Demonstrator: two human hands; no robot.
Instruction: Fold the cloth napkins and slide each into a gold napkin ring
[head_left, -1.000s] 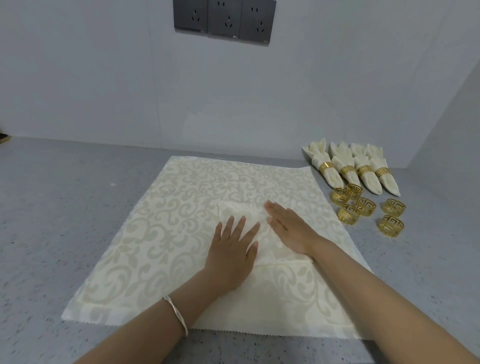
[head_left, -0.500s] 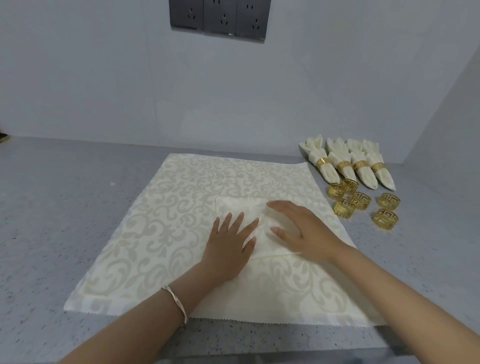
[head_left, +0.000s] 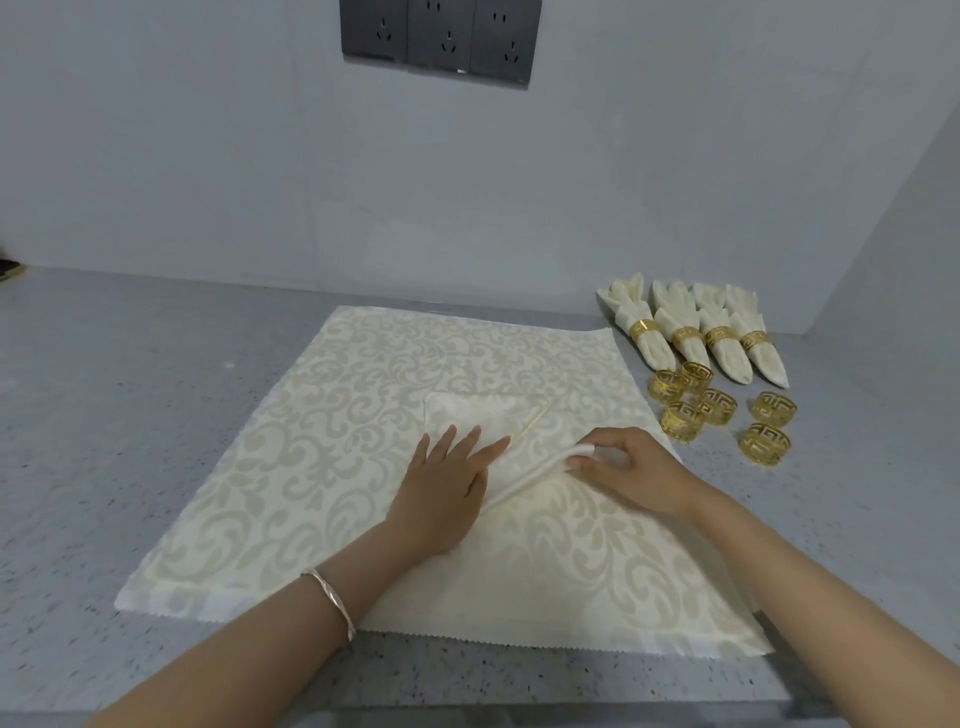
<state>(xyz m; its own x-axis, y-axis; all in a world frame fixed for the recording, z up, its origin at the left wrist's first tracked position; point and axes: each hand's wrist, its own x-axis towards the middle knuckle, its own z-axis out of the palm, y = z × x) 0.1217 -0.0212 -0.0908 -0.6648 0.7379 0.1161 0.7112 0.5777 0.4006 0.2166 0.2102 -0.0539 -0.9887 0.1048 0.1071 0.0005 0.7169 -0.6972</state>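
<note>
Far right: four rings (head_left: 644, 329) hold napkins (head_left: 657, 354); six empty; right hand (head_left: 636, 472) pinches cloth (head_left: 527, 480).

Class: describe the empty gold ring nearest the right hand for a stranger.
Right of the patterned cloth sit six empty gold rings. Four cluster together; yours is the cluster's front one, closest to the right hand.
</note>
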